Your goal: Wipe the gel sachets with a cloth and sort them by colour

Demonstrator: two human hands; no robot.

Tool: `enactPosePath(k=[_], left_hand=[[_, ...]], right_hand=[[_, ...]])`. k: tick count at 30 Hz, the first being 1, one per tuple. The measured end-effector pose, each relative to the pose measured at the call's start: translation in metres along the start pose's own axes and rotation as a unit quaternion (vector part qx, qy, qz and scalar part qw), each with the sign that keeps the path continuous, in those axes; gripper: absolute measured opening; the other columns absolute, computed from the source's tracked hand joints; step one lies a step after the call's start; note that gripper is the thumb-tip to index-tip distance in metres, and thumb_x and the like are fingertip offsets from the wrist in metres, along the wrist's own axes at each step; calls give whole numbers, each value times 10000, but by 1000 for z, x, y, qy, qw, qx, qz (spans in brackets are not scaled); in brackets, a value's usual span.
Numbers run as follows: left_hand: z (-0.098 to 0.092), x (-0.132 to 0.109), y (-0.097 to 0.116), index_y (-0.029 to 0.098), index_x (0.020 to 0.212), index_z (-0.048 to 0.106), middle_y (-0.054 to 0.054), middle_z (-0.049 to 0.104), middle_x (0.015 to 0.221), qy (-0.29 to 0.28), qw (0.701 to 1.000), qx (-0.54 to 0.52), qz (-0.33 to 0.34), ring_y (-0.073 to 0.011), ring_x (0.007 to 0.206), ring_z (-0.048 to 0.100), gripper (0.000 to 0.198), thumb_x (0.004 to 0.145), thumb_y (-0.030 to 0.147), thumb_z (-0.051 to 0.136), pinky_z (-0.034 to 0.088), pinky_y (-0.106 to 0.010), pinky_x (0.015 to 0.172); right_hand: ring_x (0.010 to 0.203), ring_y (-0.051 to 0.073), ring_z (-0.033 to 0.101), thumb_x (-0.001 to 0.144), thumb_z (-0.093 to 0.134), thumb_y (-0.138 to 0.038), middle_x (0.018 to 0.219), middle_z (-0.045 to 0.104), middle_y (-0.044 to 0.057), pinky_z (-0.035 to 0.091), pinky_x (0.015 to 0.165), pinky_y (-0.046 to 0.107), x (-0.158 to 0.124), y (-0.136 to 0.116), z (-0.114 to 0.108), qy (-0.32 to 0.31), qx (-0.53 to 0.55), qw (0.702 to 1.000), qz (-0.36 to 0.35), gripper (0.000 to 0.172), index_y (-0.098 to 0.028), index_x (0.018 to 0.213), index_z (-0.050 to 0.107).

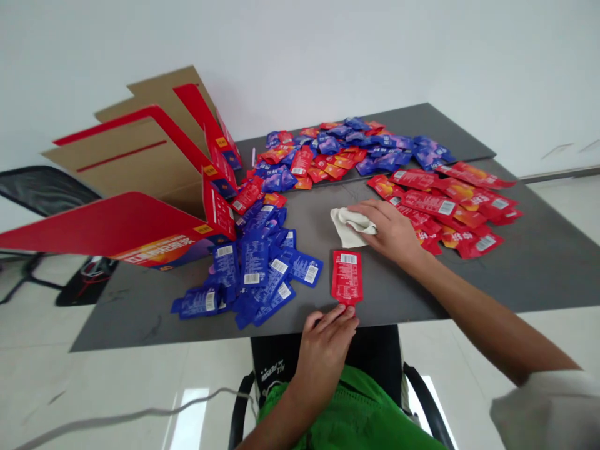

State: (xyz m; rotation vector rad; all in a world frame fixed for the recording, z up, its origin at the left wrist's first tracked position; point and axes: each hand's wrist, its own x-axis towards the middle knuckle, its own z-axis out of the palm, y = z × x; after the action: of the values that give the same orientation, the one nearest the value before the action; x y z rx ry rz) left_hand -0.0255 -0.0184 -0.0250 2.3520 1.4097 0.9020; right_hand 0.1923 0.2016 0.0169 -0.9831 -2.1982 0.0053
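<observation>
A single red pouch (pixel 347 275) lies flat near the table's front edge, its barcode at the far end. My left hand (pixel 328 344) has its fingertips pressed together on the near end of that pouch, the thumb off to the side. Just beyond the pouch, my right hand (pixel 391 231) grips a folded white cloth (pixel 349 228) against the tabletop. Blue pouches (pixel 267 275) lie in a loose heap to the left of the red one. Red pouches (pixel 445 206) are piled to the right, beside my right wrist.
Open red cardboard boxes (pixel 187 231) with brown insides stand on the left. Mixed red and blue pouches (pixel 328 147) spread along the back of the grey table (pixel 539 269). A black chair (pixel 51 194) stands at far left, and a cable (pixel 154 412) crosses the floor.
</observation>
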Motion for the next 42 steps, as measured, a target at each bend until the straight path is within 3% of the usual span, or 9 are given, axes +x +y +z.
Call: enactPosePath(k=[5,11,18,23,27,32,35,37,42], left_hand=[[-12,31,11,235,1330,695,-58,815,1204,-4,999,30,-28,-236,1152,731,262,1082,318,675,511,-426,995],[9,58,16,146,1575,508,-168,674,1376,-13,980,169,-103,-322,1186,639,628,1051,436,696,547,-475,971],[14,82,24,90,1457,600,-159,690,1185,-35,962,224,-151,-329,1033,641,794,952,691,717,555,-471,892],[-1,104,34,65,1207,721,-191,721,1076,-100,947,255,-166,-340,982,713,525,927,495,828,598,-444,848],[-18,115,40,75,1076,776,-195,766,994,-180,932,229,-215,-306,824,772,216,987,254,692,598,-363,667],[-32,113,31,112,1012,791,-182,806,932,-196,935,192,-226,-331,873,807,281,1042,223,534,624,-388,742],[-36,105,18,114,1021,756,-170,806,911,-187,945,116,-243,-312,832,807,285,1056,228,497,617,-378,725],[-40,99,12,140,1007,713,-115,792,841,-183,945,-15,-272,-243,693,779,311,1088,272,444,586,-314,631],[-56,75,4,186,981,619,-13,735,725,-75,870,-333,-357,-144,529,690,373,1099,496,448,514,-225,513]], right_hand=[[1202,310,722,1025,667,-386,1311,756,118,591,1063,505,-11,-7,-13,83,31,996,26,408,-287,1421,667],[1160,321,748,1004,704,-386,1269,783,107,604,1037,532,-15,1,-15,110,55,992,35,367,-289,1358,705],[1111,353,756,986,734,-433,1214,796,92,621,978,570,-14,5,-22,155,82,981,89,314,-313,1276,749],[1108,363,757,994,712,-502,1201,797,99,632,967,606,-15,8,-24,166,99,973,127,326,-331,1269,750],[1133,368,753,991,716,-508,1226,793,104,620,997,626,-15,13,-23,170,111,970,137,331,-325,1265,749],[1125,355,754,985,735,-473,1221,795,98,619,982,589,-15,15,-22,165,118,971,130,311,-305,1246,750],[1117,358,756,982,734,-476,1213,796,96,624,963,582,-15,16,-22,160,120,970,136,308,-312,1242,749],[1108,360,759,980,734,-483,1203,797,98,626,957,582,-15,16,-22,160,122,969,141,312,-310,1238,750],[1090,356,764,975,737,-507,1194,800,101,627,957,578,-14,17,-22,164,131,966,152,320,-308,1225,761]])
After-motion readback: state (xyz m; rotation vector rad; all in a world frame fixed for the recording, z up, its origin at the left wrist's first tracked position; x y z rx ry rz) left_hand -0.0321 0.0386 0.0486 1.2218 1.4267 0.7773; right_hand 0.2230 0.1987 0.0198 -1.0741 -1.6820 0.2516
